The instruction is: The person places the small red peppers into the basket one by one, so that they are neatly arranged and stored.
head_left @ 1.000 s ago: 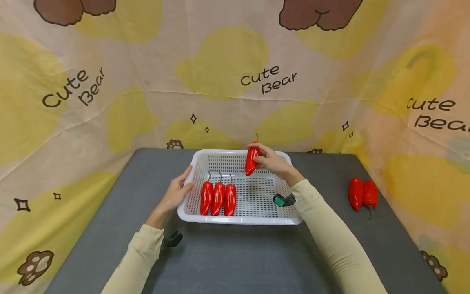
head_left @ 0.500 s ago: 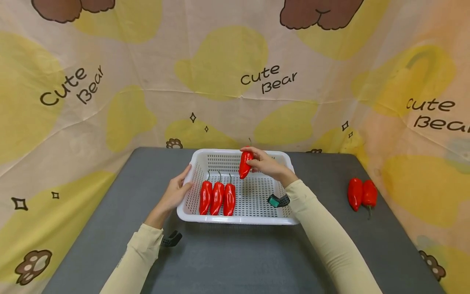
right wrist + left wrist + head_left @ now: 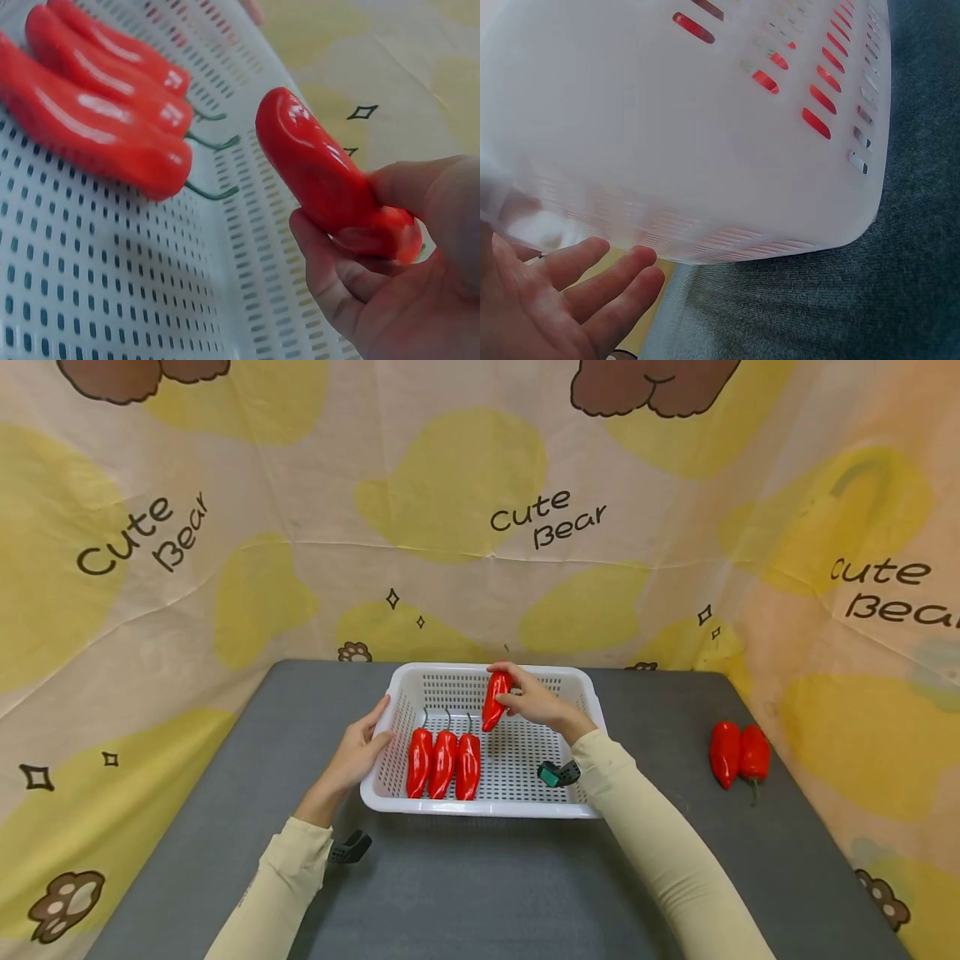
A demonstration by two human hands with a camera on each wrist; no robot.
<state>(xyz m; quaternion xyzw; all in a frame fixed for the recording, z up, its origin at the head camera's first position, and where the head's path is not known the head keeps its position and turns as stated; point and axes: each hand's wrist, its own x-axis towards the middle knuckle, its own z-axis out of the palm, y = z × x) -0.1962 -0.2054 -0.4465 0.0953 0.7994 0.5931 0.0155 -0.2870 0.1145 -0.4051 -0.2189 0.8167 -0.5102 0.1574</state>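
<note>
My right hand [image 3: 528, 697] pinches a red chili pepper [image 3: 494, 702] between thumb and fingers, above the white basket [image 3: 487, 808]. In the right wrist view the held pepper [image 3: 322, 172] tilts, its rounded tip pointing away from the palm. Inside the basket, at its left, three red peppers [image 3: 444, 765] lie side by side with green stems toward the far wall. My left hand [image 3: 357, 758] holds the basket's left rim with the thumb over it. From the left wrist, several fingers [image 3: 611, 289] of that hand extend under the rim beside the outer wall.
Two more red peppers [image 3: 738, 753] lie together on the grey table [image 3: 480, 893] at the far right. A patterned cloth [image 3: 465, 485] hangs behind the table and along both sides. The basket's right part shows bare perforated floor.
My right hand has moved left and slightly down with its pepper, closer to the three peppers in the basket. The left hand keeps its place on the rim.
</note>
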